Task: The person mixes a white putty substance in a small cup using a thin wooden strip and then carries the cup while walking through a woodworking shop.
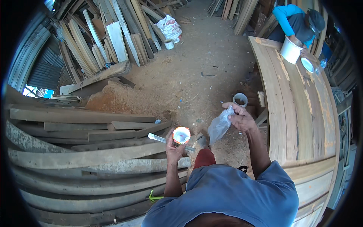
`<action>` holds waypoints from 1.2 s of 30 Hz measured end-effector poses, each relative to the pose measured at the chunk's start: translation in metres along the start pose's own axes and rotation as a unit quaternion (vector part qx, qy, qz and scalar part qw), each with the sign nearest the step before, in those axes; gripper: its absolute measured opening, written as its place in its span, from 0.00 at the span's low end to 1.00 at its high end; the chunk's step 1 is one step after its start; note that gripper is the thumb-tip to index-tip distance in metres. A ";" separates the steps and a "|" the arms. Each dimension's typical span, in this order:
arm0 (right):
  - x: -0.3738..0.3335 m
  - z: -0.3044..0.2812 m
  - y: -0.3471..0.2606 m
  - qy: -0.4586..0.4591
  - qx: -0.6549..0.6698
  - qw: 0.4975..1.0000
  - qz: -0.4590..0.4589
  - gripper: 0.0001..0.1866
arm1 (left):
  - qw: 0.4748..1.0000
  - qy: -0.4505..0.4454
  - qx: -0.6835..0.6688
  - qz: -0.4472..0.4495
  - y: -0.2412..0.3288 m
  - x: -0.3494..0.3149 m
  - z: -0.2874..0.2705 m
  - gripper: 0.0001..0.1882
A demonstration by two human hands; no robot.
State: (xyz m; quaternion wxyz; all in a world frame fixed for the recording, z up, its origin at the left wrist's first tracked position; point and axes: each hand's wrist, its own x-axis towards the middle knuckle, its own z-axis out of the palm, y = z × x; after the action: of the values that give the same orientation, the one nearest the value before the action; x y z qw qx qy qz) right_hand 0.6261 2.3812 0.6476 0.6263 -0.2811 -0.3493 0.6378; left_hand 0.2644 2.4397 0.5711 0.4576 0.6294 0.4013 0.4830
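Observation:
My left hand (pixel 174 151) is closed around a small open tin (pixel 181 135) with an orange-red rim and a pale inside. A thin flat pale strip (pixel 156 138), perhaps a blade or scraper, is pinned in the same hand and sticks out on both sides of it. Off to the right, my right hand (pixel 243 119) pinches the top of a crumpled clear plastic bag (pixel 219 128), which hangs down to the left of the fingers. What the bag holds, if anything, I cannot make out.
Long boards (pixel 90 157) lie stacked at the left. A wooden door panel (pixel 291 109) stretches along the right, where a co-worker (pixel 293 19) reaches into a white bucket (pixel 290 52). On the dusty floor stand an open container (pixel 240 100), a white sack (pixel 169 28) and a small tub (pixel 169 44).

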 end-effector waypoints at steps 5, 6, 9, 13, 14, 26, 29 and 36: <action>0.101 -0.168 0.042 0.066 -0.431 0.891 0.131 0.15 | 0.997 -0.048 -0.047 -0.038 -0.047 0.154 0.045 0.38; 0.106 -0.220 0.056 0.051 -0.781 0.595 0.182 0.14 | 0.995 -0.069 -0.062 -0.038 -0.048 0.188 0.065 0.38; 0.152 -0.183 0.035 0.212 -0.728 0.626 0.183 0.14 | 0.996 -0.065 -0.050 -0.026 -0.040 0.283 0.065 0.39; 0.175 -0.222 0.030 0.387 -0.629 0.645 0.197 0.15 | 0.990 -0.134 -0.032 -0.007 -0.042 0.394 0.095 0.39; 0.185 -0.234 0.030 0.391 -0.631 0.631 0.224 0.15 | 0.988 -0.149 -0.039 0.003 -0.039 0.417 0.108 0.38; 0.399 -0.434 -0.012 0.357 -0.599 0.672 0.249 0.21 | 0.982 -0.173 -0.070 0.001 -0.114 0.658 0.262 0.48; 0.499 -0.483 -0.055 0.319 -0.602 0.701 0.212 0.25 | 0.976 -0.172 -0.131 0.005 -0.112 0.732 0.293 0.48; 0.697 -0.516 -0.216 0.268 -0.581 0.768 0.000 0.26 | 0.987 -0.133 -0.084 -0.016 -0.129 0.865 0.374 0.41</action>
State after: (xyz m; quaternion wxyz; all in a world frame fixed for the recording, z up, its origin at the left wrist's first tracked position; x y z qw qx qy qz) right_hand 1.1267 3.1166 0.5661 0.4114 -0.7508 -0.4716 0.2115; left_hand 0.8043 3.2220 0.6123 0.5660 0.6409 0.3043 0.4198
